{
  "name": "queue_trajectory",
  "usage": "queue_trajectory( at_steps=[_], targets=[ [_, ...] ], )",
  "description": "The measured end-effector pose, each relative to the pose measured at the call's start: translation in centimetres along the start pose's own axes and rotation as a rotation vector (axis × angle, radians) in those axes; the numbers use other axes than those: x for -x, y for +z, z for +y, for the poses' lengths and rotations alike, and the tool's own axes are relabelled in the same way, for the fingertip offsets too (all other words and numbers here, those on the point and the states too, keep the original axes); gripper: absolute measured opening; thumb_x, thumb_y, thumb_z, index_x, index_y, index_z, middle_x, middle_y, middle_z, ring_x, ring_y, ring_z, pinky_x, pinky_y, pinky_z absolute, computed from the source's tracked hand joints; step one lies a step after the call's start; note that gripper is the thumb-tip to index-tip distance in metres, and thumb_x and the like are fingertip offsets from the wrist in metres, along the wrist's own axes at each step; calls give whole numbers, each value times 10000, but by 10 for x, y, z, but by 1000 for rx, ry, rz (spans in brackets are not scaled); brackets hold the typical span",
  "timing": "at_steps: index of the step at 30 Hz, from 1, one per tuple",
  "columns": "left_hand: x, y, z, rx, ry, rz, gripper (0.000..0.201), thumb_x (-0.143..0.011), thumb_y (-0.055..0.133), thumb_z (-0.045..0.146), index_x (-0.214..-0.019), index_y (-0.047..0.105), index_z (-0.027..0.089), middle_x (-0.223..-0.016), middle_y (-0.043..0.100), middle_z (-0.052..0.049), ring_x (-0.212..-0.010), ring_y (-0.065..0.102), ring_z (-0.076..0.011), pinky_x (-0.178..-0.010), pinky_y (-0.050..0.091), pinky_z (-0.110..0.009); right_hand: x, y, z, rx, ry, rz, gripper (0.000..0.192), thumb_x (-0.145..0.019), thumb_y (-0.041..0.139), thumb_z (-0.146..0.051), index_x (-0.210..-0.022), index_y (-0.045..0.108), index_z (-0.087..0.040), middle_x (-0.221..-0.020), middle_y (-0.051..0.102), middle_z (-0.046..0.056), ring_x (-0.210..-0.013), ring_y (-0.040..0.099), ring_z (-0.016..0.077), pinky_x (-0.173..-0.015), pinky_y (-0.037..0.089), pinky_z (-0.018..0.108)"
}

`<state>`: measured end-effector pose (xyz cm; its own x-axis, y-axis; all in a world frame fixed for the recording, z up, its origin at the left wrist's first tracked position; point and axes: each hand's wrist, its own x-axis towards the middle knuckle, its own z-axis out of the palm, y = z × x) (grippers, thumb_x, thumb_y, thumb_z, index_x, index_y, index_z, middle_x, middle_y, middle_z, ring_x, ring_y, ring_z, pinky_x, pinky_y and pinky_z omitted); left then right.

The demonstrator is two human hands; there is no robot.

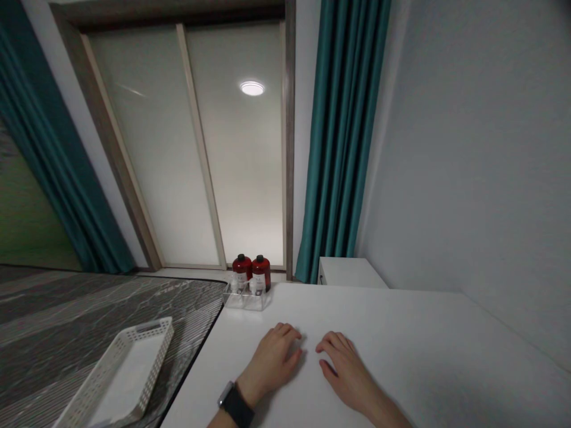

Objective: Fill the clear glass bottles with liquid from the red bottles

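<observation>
Loose, half-curled fingers over a white table

Left hand (276, 356) and right hand (342, 370): both unladen, palms down, a gap between thumb and fingers on each. Just apart, low at the near part of the white table (401, 351); palms hidden, fingertip contact hard to judge. Forearms cut off by bottom edge. Dark-banded watch (238, 406) on left wrist, screen not legible.

Clear tray (245, 303) at table's far left corner, beyond left hand. Small white-topped items (253, 287) inside, blurred. Two red bottles (262, 267), black caps, upright, lower parts partly screened; cannot tell whether they stand in the tray or behind it. Pale labels, print too small to read.

White basket (129, 374) on gray patterned surface (196, 309) at left, near end cropped. White cabinet (352, 272) partly hidden behind table.
</observation>
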<state>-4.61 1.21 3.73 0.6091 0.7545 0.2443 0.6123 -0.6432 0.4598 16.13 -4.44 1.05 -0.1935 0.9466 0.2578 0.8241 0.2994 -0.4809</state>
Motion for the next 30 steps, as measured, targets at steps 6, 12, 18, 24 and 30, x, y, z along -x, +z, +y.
queue_trajectory(
  at_steps=[6, 12, 18, 24, 30],
  targets=[
    [-3, -44, -23, 18, -52, 338, 178, -925, 498, 201, -938, 675, 196, -932, 712, -70, -922, 658, -251, -843, 510, -382, -16, 4, -5, 10, -3, 6, 216, -850, 518, -75, -938, 657, -216, -975, 661, 69, -979, 594, 274, -900, 441, 452],
    [6, -57, -69, 0, -160, 651, 199, -912, 459, 209, -855, 649, 202, -842, 630, -49, -760, 596, -220, -698, 474, -329, -94, 29, -25, -349, -161, 28, 236, -877, 526, -119, -1061, 630, -224, -1028, 627, 61, -929, 630, 218, -848, 514, 369],
    [20, -42, -95, 29, -251, 756, 186, -881, 460, 201, -850, 643, 195, -852, 596, -48, -747, 571, -218, -679, 467, -326, -177, 80, -50, -427, -139, 101, 464, -859, 640, -205, -1304, 517, -252, -1167, 534, 71, -896, 619, 198, -888, 531, 402],
    [20, -45, -97, 98, -289, 799, 187, -894, 458, 227, -878, 641, 192, -872, 546, -41, -719, 543, -203, -629, 467, -308, -195, 96, -54, -482, -128, 147, 393, -817, 701, -219, -1187, 576, -259, -1188, 532, 65, -892, 599, 198, -847, 525, 389],
    [17, -45, -99, 170, -329, 796, 215, -885, 508, 280, -1046, 615, 186, -1009, 564, -70, -860, 591, -228, -657, 503, -321, -182, 79, -45, -535, -124, 60, 325, -765, 728, -202, -1060, 592, -225, -1115, 587, 36, -710, 553, 142, -727, 514, 326]
  ],
)
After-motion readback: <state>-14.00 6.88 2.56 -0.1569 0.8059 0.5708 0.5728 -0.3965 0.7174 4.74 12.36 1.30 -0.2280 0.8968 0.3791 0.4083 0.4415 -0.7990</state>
